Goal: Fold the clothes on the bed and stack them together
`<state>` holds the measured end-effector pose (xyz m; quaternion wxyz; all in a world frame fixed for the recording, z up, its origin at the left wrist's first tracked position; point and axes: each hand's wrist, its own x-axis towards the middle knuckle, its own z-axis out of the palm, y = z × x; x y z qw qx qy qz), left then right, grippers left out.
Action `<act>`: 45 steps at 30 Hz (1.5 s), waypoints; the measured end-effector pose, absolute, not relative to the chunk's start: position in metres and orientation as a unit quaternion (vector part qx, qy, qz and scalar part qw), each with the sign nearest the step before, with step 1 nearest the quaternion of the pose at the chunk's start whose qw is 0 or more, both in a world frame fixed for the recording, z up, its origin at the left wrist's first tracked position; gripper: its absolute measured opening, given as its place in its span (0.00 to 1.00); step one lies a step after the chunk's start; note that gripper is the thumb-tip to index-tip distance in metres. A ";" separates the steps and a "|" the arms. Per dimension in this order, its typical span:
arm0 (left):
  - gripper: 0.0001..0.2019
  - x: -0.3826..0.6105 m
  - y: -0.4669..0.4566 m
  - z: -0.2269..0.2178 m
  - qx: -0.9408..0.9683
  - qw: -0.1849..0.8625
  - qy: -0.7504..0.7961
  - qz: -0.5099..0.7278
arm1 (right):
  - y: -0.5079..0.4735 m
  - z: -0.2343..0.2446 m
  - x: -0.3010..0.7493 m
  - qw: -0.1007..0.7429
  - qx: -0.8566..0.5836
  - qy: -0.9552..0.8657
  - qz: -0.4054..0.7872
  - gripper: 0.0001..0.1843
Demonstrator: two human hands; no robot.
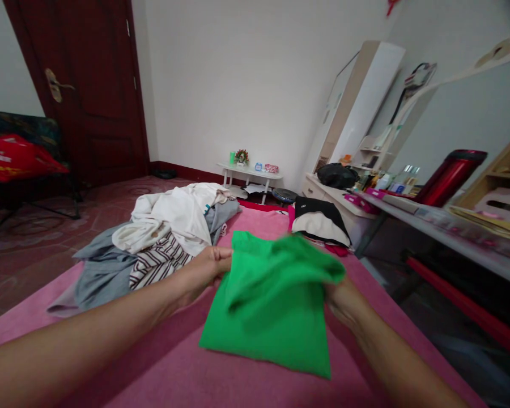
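A bright green garment [267, 334], partly folded into a rough rectangle, is in front of me over the pink bed cover [161, 368]. My left hand [216, 263] pinches its upper left edge, fingers closed on the cloth. At the right side, my right hand [336, 294] grips a raised flap of the same garment; that flap is blurred and hides most of the fingers. The garment's lower edge lies flat towards me.
A loose pile of white, grey and striped clothes [174, 221] lies to the left. Folded black and white clothes [321, 218] sit at the far right of the bed. A desk [446, 238] with a red thermos [450, 178] flanks the right side. Beyond stands a small white table [250, 171].
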<state>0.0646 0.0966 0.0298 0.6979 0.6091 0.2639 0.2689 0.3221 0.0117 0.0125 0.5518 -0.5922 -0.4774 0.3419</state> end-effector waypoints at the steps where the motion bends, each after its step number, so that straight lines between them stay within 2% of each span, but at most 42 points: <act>1: 0.18 0.073 0.115 0.019 0.565 0.705 0.311 0.296 | 0.026 0.008 0.326 0.559 -0.585 -0.460 0.365 0.20; 4: 0.24 0.089 0.153 -0.015 0.524 0.689 0.381 0.326 | 0.053 -0.017 0.337 0.590 -0.573 -0.394 0.410 0.21; 10: 0.38 0.094 0.163 -0.044 0.643 0.561 0.391 0.344 | 0.064 -0.048 0.342 0.608 -0.596 -0.391 0.349 0.33; 12: 0.36 0.096 0.165 -0.046 0.694 0.511 0.371 0.346 | 0.065 -0.047 0.342 0.613 -0.597 -0.404 0.323 0.39; 14: 0.30 0.097 0.166 -0.046 0.740 0.467 0.353 0.333 | 0.066 -0.044 0.341 0.607 -0.599 -0.446 0.273 0.41; 17: 0.22 0.096 0.160 -0.041 0.772 0.456 0.342 0.280 | 0.063 -0.039 0.341 0.553 -0.623 -0.499 0.238 0.30; 19: 0.21 0.092 0.150 -0.034 0.762 0.499 0.328 0.252 | 0.055 -0.035 0.339 0.513 -0.638 -0.495 0.291 0.23; 24: 0.22 0.070 0.116 -0.020 0.729 0.601 0.283 0.167 | 0.015 -0.021 0.330 0.452 -0.614 -0.459 0.456 0.26; 30: 0.19 0.038 0.083 -0.019 0.733 0.593 0.283 0.177 | -0.036 -0.008 0.324 0.409 -0.626 -0.507 0.428 0.27; 34: 0.17 0.022 0.066 -0.015 0.790 0.531 0.273 0.141 | -0.054 -0.013 0.325 0.357 -0.630 -0.538 0.431 0.27; 36: 0.20 0.021 0.070 -0.014 0.804 0.504 0.287 0.130 | -0.053 -0.018 0.329 0.365 -0.624 -0.525 0.448 0.30; 39: 0.26 0.034 0.098 -0.015 0.816 0.446 0.331 0.161 | -0.032 -0.022 0.341 0.434 -0.642 -0.458 0.436 0.35; 43: 0.42 0.074 0.156 -0.016 0.830 0.305 0.403 0.236 | 0.022 -0.019 0.360 0.518 -0.693 -0.358 0.351 0.43; 45: 0.47 0.098 0.182 -0.015 0.810 0.282 0.453 0.242 | 0.050 -0.016 0.365 0.537 -0.697 -0.341 0.332 0.41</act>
